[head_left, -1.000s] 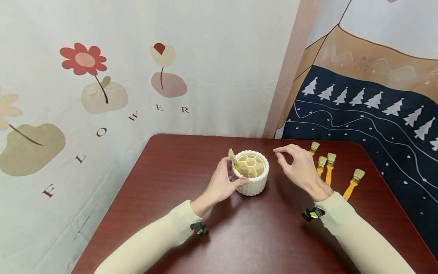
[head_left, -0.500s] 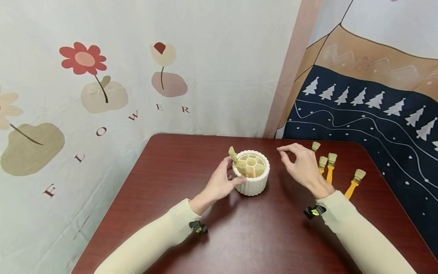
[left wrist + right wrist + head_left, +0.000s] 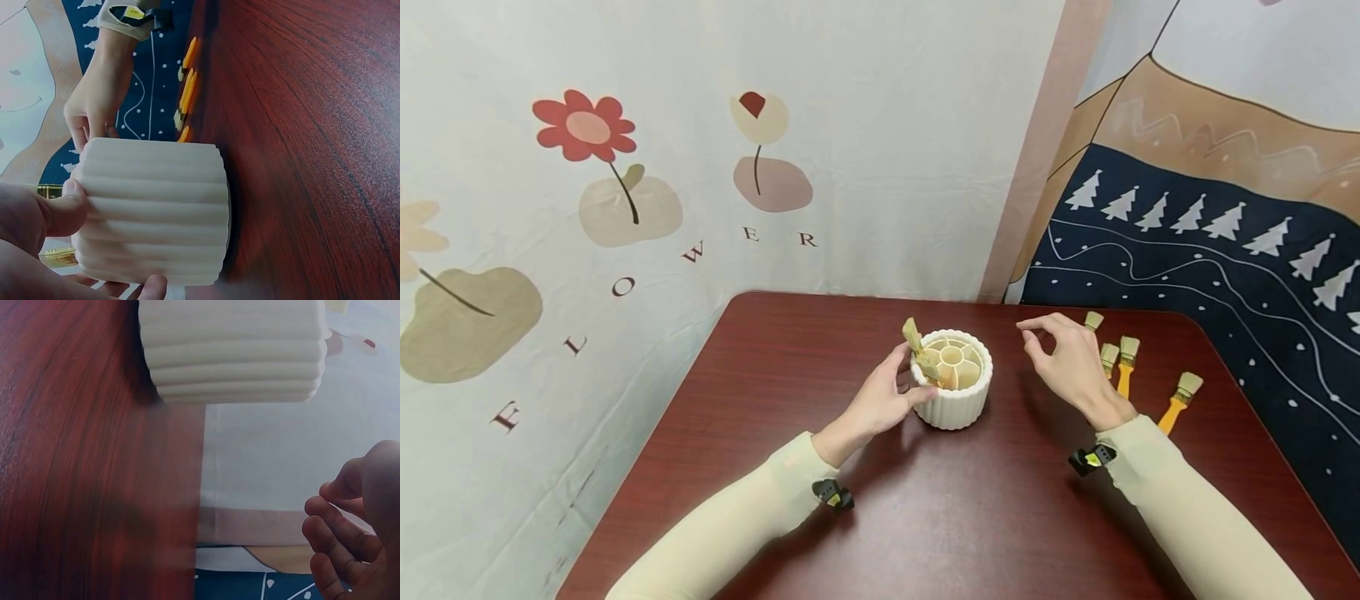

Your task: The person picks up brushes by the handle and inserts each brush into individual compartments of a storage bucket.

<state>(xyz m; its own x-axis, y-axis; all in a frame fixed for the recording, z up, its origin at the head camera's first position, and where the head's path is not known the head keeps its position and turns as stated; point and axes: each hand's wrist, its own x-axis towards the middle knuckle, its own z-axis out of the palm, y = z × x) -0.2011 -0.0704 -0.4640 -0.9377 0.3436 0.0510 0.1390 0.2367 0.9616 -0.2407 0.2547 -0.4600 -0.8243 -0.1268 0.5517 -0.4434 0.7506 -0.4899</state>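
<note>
A round, white, ribbed pot point(image 3: 955, 410) with divided compartments stands on the table in the head view. My left hand point(image 3: 883, 398) grips its left side, thumb at the near rim and fingers round the wall; the left wrist view shows the same hold on the pot point(image 3: 153, 209). Two paintbrushes lean inside at the left, bristles up: one brush point(image 3: 912, 333) juts above the rim, the other brush point(image 3: 929, 367) sits lower. To the pot's right my right hand point(image 3: 1070, 362) hovers with loosely curled fingers, apart from the pot and holding nothing.
Several yellow-handled paintbrushes lie on the right of the dark red table point(image 3: 865, 533), among them one brush point(image 3: 1127, 367) near the right hand and another brush point(image 3: 1180, 400) farther right. Printed cloth point(image 3: 880, 150) hangs behind the table.
My right hand has drifted slightly to the right, away from the pot. The left hand keeps its hold on the pot, its thumb shifted a little left along the rim.
</note>
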